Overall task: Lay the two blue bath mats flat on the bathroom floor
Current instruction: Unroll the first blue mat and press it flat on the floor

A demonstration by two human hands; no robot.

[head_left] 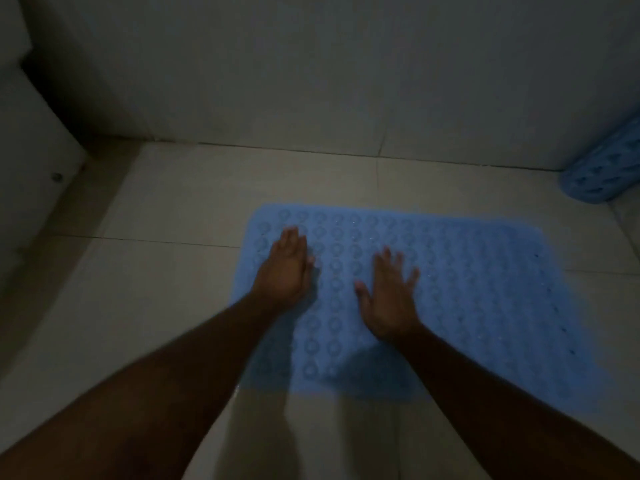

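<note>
while both hands, left (285,268) and right (389,296), press flat and spread on the first mat (467,306), the rolled mat (604,168) looks floppy, grippy rubber; grab its loose edge

The pale tiled floor (180,209) is carrying a blue bath mat (467,306), which is lying flat at centre right of the frame. A second, rolled-up blue mat (602,171) is resting at the right edge by the wall.
</note>
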